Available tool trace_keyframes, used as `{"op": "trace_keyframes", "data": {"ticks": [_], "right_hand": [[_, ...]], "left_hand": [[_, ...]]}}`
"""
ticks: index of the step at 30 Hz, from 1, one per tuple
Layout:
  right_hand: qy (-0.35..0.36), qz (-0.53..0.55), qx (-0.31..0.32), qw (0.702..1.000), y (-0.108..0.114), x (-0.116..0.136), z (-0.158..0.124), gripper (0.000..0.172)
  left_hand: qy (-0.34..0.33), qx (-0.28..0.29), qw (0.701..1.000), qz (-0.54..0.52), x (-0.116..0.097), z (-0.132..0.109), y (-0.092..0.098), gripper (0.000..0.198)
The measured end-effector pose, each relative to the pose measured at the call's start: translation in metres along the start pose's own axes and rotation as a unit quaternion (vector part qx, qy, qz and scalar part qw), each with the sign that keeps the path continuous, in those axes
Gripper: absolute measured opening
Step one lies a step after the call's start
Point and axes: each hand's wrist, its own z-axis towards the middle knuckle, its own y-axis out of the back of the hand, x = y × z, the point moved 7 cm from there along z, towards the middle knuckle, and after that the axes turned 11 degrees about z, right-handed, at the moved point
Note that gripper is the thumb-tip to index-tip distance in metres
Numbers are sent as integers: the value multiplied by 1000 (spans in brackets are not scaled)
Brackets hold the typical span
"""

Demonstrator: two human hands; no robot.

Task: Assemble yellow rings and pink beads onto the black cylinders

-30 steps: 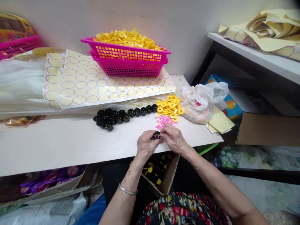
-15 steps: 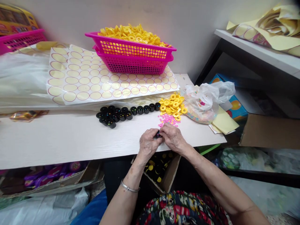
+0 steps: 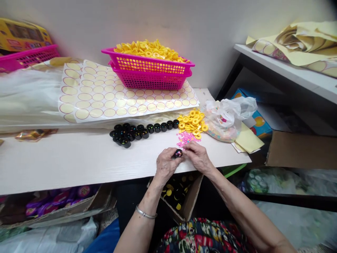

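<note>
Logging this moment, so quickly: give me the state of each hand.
Left hand: closed, holding a small black cup.
Right hand: curled beside the cup; whether it pinches anything cannot be told.

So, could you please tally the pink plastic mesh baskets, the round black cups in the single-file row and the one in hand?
Pink plastic mesh baskets: 3
Round black cups in the single-file row: 5
Round black cup held by the left hand: 1
Total: 9
</note>
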Motion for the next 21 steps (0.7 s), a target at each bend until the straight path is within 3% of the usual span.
{"op": "trace_keyframes", "data": {"ticks": [3, 5, 7, 13, 21], "right_hand": [[-22, 15, -94, 995, 21, -9, -7, 7], [-40, 22, -110, 993, 25, -13, -11, 8], [-52, 34, -102, 993, 21, -14, -12, 8], [-105, 70, -87, 988, -14, -22, -8, 7], [-165, 77, -115, 977, -26, -31, -8, 9]], "left_hand": [[8, -8, 1000, -10, 5, 0, -1, 25], [21, -18, 999, -27, 9, 0, -1, 38], [41, -24, 997, -55, 13, 1, -1, 45], [63, 6, 988, -141, 11, 4, 0, 31], [42, -4, 996, -77, 12, 5, -1, 26]]}}
